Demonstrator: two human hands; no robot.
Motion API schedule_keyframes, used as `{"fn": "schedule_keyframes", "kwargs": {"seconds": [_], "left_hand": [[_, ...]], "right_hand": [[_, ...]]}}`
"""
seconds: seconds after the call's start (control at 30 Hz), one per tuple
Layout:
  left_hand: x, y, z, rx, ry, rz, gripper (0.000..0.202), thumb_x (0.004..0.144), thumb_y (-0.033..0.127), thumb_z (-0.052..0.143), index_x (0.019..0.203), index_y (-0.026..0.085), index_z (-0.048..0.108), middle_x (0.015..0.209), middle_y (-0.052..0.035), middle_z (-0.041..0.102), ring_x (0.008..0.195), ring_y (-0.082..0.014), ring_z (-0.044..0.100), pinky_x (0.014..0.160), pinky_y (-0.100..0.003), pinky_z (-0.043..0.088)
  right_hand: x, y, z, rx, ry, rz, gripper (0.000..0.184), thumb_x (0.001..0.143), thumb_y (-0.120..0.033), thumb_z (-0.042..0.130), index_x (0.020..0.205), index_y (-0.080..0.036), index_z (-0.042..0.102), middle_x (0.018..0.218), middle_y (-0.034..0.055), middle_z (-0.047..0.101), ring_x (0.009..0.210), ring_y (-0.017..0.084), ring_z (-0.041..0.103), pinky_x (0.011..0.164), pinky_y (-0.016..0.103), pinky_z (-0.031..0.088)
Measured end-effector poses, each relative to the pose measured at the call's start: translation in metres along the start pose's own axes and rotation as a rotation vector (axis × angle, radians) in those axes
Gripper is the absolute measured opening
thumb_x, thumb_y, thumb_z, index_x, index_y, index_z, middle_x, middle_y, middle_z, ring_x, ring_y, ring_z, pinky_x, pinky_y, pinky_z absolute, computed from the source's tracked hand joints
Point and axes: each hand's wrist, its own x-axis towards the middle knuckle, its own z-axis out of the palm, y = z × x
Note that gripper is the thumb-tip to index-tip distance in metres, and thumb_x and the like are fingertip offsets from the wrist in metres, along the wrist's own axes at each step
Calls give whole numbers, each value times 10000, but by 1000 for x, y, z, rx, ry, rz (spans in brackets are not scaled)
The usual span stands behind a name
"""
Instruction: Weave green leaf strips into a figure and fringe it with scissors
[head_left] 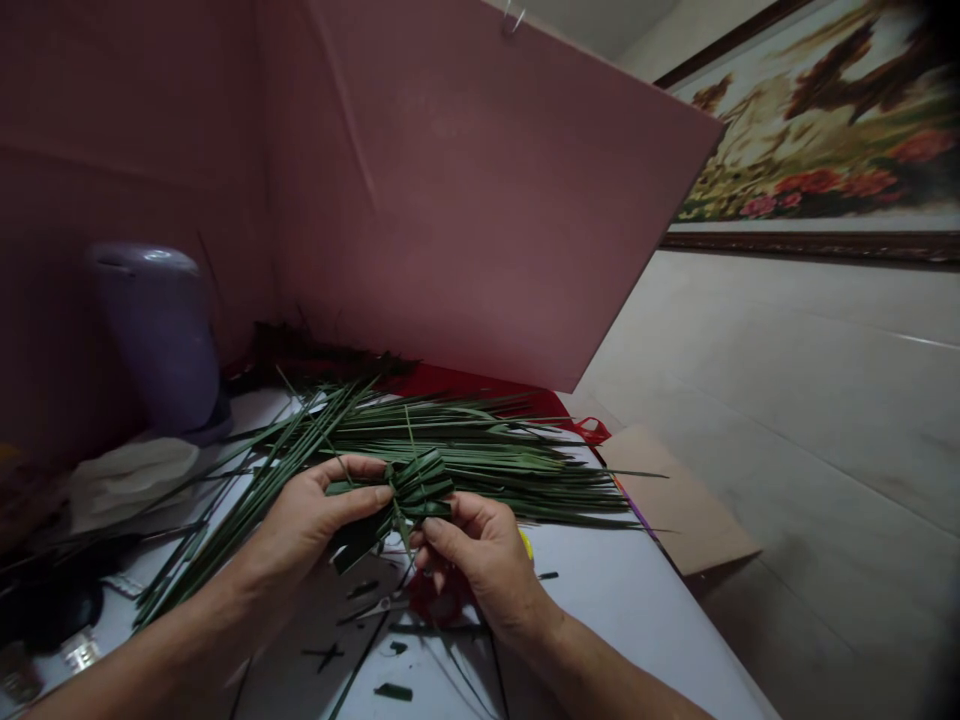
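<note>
A piece woven from folded green leaf strips [421, 482] is held up over the table between both hands. My left hand [330, 500] pinches its left side, thumb on the front and fingers behind. From the right, my right hand [476, 550] grips its lower edge between thumb and fingers. Loose strip ends stick out above and below the piece. Beneath the hands lies a pair of scissors [439, 600] with red handles, partly hidden by my right hand. Small leaf offcuts [394, 691] are scattered on the white table [600, 610].
Long green leaves [487, 455] are heaped behind the hands, with another bunch [225, 520] at the left. A purple container [161, 340] and crumpled white paper [135, 480] stand farther left. Pink panels [465, 200] rise behind. A cardboard sheet [682, 500] is beyond the right edge.
</note>
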Motion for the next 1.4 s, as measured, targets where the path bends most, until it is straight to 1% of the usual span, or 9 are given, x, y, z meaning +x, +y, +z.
{"fn": "schedule_keyframes", "kwargs": {"seconds": [0.17,0.37,0.6,0.77,0.87,0.97,1.03,1.23,1.4], "left_hand": [[4,-1,-1,-2,18,-9,427,551,218,777,909,178,549,590,-38,701,467,-165,620,448,-251,471],[-1,4,1,15,17,40,374,591,214,755,902,178,551,600,-15,692,501,-149,614,463,-228,443],[-11,7,5,50,-87,61,293,620,243,747,879,186,622,725,-6,711,627,-137,626,582,-227,462],[-8,8,3,-78,-127,79,342,771,445,565,995,194,627,923,-51,706,827,-167,631,698,-237,481],[-8,10,2,-92,-146,73,295,785,427,554,947,196,638,905,-51,705,784,-162,633,682,-242,488],[-12,11,7,-89,-198,72,137,752,274,632,859,191,650,881,-30,701,739,-141,622,668,-236,487],[-13,8,10,-69,-214,57,146,708,208,675,850,186,654,867,-29,702,722,-144,618,643,-239,488],[-3,-6,6,12,-135,19,165,624,220,726,753,136,666,660,-45,681,593,-161,591,555,-266,478],[1,-6,-1,74,-111,26,187,584,224,738,742,142,680,647,-24,661,585,-143,560,541,-246,452]], "right_hand": [[2,2,-2,47,-36,3,221,722,-326,638,725,-107,611,634,29,632,415,61,487,399,169,389],[3,-1,-4,49,-46,-93,325,694,-386,677,879,-143,566,710,19,587,584,113,542,418,173,422],[3,1,-3,-44,64,-99,249,728,-380,645,735,-139,583,610,-15,556,502,74,466,446,177,369],[6,-1,-5,-66,228,-65,290,720,-390,642,628,-155,498,496,-36,531,430,69,444,397,174,301],[7,-2,-6,-68,281,-49,318,711,-397,645,605,-165,454,470,-43,522,383,57,392,369,174,263],[7,-3,-6,-67,296,-57,323,701,-408,649,604,-164,462,470,-41,525,381,58,391,370,179,265],[6,-3,-5,-67,284,-55,323,705,-421,642,611,-157,480,480,-32,541,377,56,388,378,184,277],[3,-2,-2,-71,171,-83,334,717,-437,646,659,-137,512,533,-22,525,480,76,463,424,177,315],[6,-1,-6,18,158,-129,345,737,-489,606,765,-157,517,558,-64,429,424,46,364,393,174,298]]}}
